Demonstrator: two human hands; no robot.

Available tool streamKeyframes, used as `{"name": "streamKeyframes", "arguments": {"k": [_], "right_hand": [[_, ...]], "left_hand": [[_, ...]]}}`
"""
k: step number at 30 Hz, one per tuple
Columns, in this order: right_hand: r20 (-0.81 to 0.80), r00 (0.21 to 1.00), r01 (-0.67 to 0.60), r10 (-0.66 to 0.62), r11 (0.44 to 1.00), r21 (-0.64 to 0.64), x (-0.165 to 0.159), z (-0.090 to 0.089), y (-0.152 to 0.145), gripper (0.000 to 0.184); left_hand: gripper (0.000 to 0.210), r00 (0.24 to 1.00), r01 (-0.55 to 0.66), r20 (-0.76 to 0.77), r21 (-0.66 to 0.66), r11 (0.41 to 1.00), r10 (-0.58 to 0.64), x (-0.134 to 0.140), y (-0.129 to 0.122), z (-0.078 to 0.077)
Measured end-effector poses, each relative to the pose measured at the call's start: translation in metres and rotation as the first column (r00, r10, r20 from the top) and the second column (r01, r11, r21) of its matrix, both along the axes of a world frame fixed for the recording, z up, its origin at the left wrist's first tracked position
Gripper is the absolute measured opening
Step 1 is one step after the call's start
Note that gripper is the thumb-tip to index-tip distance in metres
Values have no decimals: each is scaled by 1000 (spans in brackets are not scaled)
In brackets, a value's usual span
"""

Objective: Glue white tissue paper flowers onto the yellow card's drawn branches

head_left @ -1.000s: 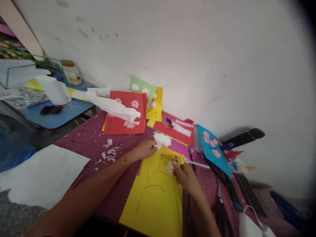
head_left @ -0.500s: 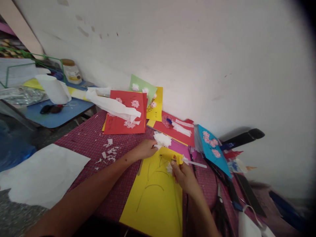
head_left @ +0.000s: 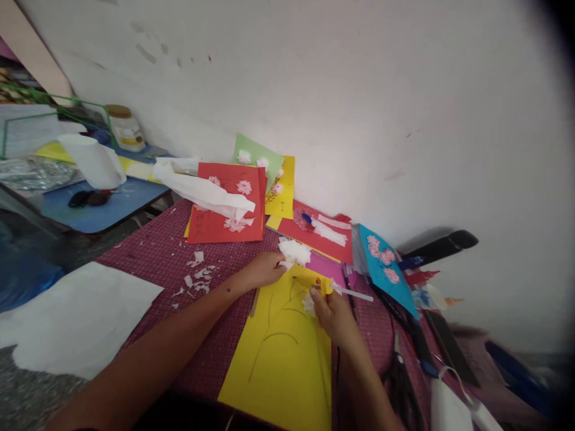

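Gripping a yellow hot-glue gun in the right hand, with the fingers closed around it and the nozzle pointing left over the upper part of a yellow card. Jutting from the rear, out past the card's right edge: a pale glue stick. Pinching the near side of a ruffled white paper flower in the left hand, with fingertips drawn together by the card's top left corner. Cannot tell how far the thumb reaches beneath the paper.

On the card, just below the glue gun: a second ruffled white piece, partly hidden by the right hand. Lower down, toward the near edge: dark drawn curves, with broad yellow surface around them.

Left of the card, opening onto checkered tablecloth, crossed by the left forearm and strewn with paper scraps. Bounded farther out by a large white sheet, reaching past the table's left edge. Hemmed in at the far side by flowered red cards and a magenta sheet. Tighter on the right, with a blue card near the wall and scissors close to the right forearm.
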State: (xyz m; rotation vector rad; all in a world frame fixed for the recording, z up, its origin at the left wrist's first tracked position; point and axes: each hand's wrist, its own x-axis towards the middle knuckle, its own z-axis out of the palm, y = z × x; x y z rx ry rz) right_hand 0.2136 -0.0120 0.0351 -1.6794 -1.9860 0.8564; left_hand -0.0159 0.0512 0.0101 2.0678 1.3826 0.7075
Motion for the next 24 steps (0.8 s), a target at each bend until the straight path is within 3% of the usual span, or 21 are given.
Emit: {"name": "streamKeyframes", "arguments": {"k": [11,17,24], "right_hand": [[-18,999,28,-29,999,-29,10,11,-1,43],[-76,997,-21,14,996,-86,9,19,-4,44],[-19,1000,-23,21,996,-83,3,12,-4,51]], "left_hand": [[19,998,38,40,23,999,-39,-1,0,0],[19,999,24,21,23,999,-24,0,0,0],[20,1000,11,-4,32,999,-11,0,0,0]]}}
